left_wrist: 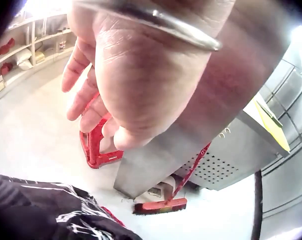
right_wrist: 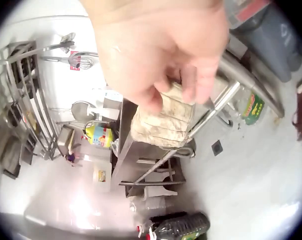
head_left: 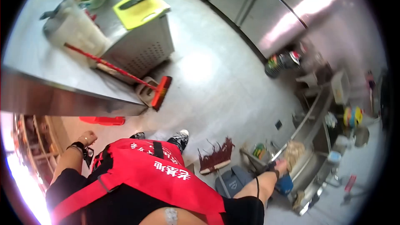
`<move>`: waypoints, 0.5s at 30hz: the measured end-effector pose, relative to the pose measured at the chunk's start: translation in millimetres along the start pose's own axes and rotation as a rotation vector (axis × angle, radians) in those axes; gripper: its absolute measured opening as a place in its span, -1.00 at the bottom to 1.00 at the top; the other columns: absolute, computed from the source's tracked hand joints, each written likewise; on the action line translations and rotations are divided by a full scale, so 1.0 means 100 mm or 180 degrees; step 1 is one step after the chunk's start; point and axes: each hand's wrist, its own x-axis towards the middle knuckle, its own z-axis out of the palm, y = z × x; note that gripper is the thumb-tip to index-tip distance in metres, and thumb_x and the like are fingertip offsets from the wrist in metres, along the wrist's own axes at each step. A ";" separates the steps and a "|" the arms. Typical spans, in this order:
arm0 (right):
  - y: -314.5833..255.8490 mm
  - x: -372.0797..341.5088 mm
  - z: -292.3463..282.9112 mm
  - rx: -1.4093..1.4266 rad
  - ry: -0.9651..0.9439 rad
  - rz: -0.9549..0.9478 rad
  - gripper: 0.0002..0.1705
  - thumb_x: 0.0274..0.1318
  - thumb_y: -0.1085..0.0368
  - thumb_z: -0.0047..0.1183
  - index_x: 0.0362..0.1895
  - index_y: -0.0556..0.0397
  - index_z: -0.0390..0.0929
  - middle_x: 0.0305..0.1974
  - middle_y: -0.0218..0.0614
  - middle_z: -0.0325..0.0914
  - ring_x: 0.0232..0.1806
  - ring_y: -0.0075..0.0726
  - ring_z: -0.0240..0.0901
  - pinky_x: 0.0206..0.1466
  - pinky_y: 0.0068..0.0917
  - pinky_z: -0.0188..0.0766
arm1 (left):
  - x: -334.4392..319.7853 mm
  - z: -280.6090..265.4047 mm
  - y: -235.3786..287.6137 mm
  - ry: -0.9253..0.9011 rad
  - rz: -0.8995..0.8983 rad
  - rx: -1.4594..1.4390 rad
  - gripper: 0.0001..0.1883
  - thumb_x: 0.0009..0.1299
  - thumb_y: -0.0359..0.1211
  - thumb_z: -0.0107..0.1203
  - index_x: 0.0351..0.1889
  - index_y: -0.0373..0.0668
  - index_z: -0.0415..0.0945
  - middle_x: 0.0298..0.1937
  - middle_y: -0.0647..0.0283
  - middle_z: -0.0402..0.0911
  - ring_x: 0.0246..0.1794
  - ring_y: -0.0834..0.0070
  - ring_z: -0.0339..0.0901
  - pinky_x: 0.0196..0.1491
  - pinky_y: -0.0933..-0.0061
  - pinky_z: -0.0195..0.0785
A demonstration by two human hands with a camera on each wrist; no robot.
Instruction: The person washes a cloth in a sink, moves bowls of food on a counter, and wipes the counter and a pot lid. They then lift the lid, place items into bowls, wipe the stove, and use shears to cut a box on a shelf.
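Note:
My right hand point(head_left: 282, 166) reaches out to the right, over the metal rack at the wall. Its fingers and thumb pinch the top of a beige, creased cloth point(right_wrist: 163, 120), which hangs below the palm in the right wrist view. The same cloth point(head_left: 295, 153) shows beyond the fingertips in the head view. My left hand point(left_wrist: 141, 85) hangs by my left side with loosely curled fingers and nothing in them. Behind it on the floor, in the left wrist view, is a red plastic item point(left_wrist: 94, 147).
A red broom point(head_left: 160, 93) leans at the steel counter's end. On the counter lie a yellow cutting board point(head_left: 135, 14) and a knife point(head_left: 135, 1). A dark red mop head point(head_left: 216, 156) and a grey bin point(head_left: 234, 181) stand near my feet. Large dark bottles point(right_wrist: 178, 227) stand by the wall.

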 end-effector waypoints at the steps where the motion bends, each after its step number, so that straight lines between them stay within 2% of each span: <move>1: -0.02 0.01 0.06 -0.0184 0.0282 -0.0220 -0.87 -0.03 0.21 -0.07 -0.50 -0.07 0.32 -0.58 -0.42 0.20 -0.58 -0.46 0.19 -0.53 -0.58 0.20 | -0.11 0.03 0.06 0.0087 -0.0087 -0.0075 -0.78 0.17 -0.27 0.02 -0.38 -0.25 0.45 -0.54 0.21 0.54 -0.55 0.48 0.49 -0.45 0.44 0.38; 4: -0.41 -0.36 0.38 -0.0707 0.1199 -0.1015 -0.60 0.12 0.06 -0.12 -0.52 0.16 0.45 -0.42 -0.15 0.46 -0.39 -0.31 0.33 -0.32 -0.45 0.32 | -0.29 0.10 0.06 0.0006 -0.0011 -0.0419 -0.77 0.22 -0.29 0.04 -0.28 -0.27 0.44 -0.48 0.20 0.55 -0.55 0.51 0.49 -0.42 0.46 0.40; 6: -0.53 -1.24 1.06 -0.0946 0.1355 -0.1955 -0.42 0.14 -0.07 -0.13 -0.44 0.32 0.48 -0.36 0.01 0.49 -0.30 -0.17 0.35 -0.14 -0.34 0.27 | -0.32 0.22 -0.11 -0.0039 0.0057 -0.0635 -0.74 0.20 -0.23 0.02 -0.30 -0.24 0.45 -0.50 0.23 0.55 -0.52 0.53 0.50 -0.43 0.49 0.39; 7: -0.47 -1.50 1.32 -0.1506 0.1416 -0.2113 -0.39 0.13 -0.10 -0.11 -0.47 0.34 0.45 -0.44 0.01 0.45 -0.35 -0.13 0.29 -0.16 -0.28 0.25 | -0.33 0.27 -0.19 -0.0039 -0.0032 -0.0683 -0.74 0.18 -0.21 0.02 -0.33 -0.21 0.47 -0.49 0.23 0.56 -0.51 0.52 0.51 -0.39 0.48 0.40; 8: -0.38 -1.92 1.64 -0.1121 0.0985 -0.2302 -0.47 0.12 -0.05 -0.05 -0.60 0.21 0.35 -0.56 -0.13 0.33 -0.47 -0.23 0.19 -0.30 -0.32 0.23 | -0.36 0.35 -0.29 0.0012 -0.0109 -0.0844 -0.74 0.18 -0.21 0.02 -0.33 -0.21 0.47 -0.49 0.23 0.56 -0.51 0.52 0.51 -0.39 0.48 0.40; 9: 0.15 -1.50 1.59 -0.1135 0.0235 -0.1928 -0.56 0.05 0.12 0.08 -0.63 0.15 0.21 -0.57 -0.33 0.26 -0.50 -0.40 0.10 -0.38 -0.41 0.18 | -0.35 0.41 -0.44 -0.0029 -0.0080 -0.0742 -0.72 0.16 -0.18 0.02 -0.33 -0.19 0.48 -0.46 0.21 0.57 -0.50 0.49 0.52 -0.36 0.46 0.40; 10: 0.31 -2.06 1.92 -0.1037 -0.0102 -0.1332 -0.57 0.02 0.24 0.10 -0.62 0.03 0.08 -0.56 -0.45 0.14 -0.50 -0.46 0.01 -0.43 -0.46 0.12 | -0.39 0.43 -0.60 -0.0064 -0.0076 -0.0641 -0.70 0.14 -0.15 0.02 -0.33 -0.17 0.49 -0.44 0.20 0.58 -0.49 0.47 0.53 -0.33 0.44 0.40; 11: 0.73 -2.16 2.05 -0.1371 -0.0398 -0.1654 -0.71 0.02 0.28 0.06 -0.54 0.08 0.21 -0.55 -0.45 0.22 -0.49 -0.47 0.07 -0.41 -0.49 0.16 | -0.45 0.43 -0.72 -0.0054 -0.0128 -0.0611 -0.69 0.13 -0.14 0.01 -0.32 -0.15 0.51 -0.40 0.19 0.59 -0.43 0.42 0.54 -0.27 0.40 0.40; 12: 1.06 -2.51 2.33 -0.0666 -0.0745 -0.1307 -0.75 -0.04 0.31 0.04 -0.59 0.00 0.22 -0.70 -0.53 0.16 -0.62 -0.50 0.09 -0.53 -0.51 0.15 | -0.49 0.43 -0.83 -0.0046 -0.0188 -0.0601 -0.68 0.12 -0.12 0.00 -0.30 -0.12 0.52 -0.36 0.18 0.60 -0.37 0.37 0.55 -0.21 0.37 0.39; 13: 1.43 -2.63 2.45 -0.1063 -0.1243 -0.0424 -0.82 -0.02 0.31 0.03 -0.46 0.09 0.31 -0.57 -0.44 0.29 -0.56 -0.46 0.19 -0.50 -0.47 0.21 | -0.49 0.43 -1.01 0.0074 -0.0237 -0.0710 -0.68 0.12 -0.12 0.00 -0.28 -0.10 0.53 -0.33 0.16 0.60 -0.30 0.32 0.55 -0.16 0.34 0.38; 14: 1.68 -2.72 2.46 -0.1504 -0.1688 0.0477 -0.80 0.00 0.31 0.03 -0.32 0.19 0.41 -0.43 -0.35 0.41 -0.49 -0.42 0.29 -0.46 -0.42 0.28 | -0.57 0.52 -1.20 0.0209 -0.0296 -0.0798 -0.68 0.12 -0.12 0.00 -0.25 -0.07 0.53 -0.30 0.15 0.60 -0.23 0.27 0.54 -0.11 0.32 0.37; 15: 1.90 -3.01 2.64 -0.1972 -0.2162 0.0533 -0.81 0.01 0.31 0.02 -0.34 0.19 0.43 -0.42 -0.33 0.44 -0.48 -0.40 0.33 -0.48 -0.41 0.30 | -0.56 0.59 -1.48 0.0240 -0.0367 -0.1120 -0.69 0.13 -0.12 0.01 -0.25 -0.05 0.53 -0.28 0.15 0.60 -0.19 0.26 0.52 -0.08 0.31 0.35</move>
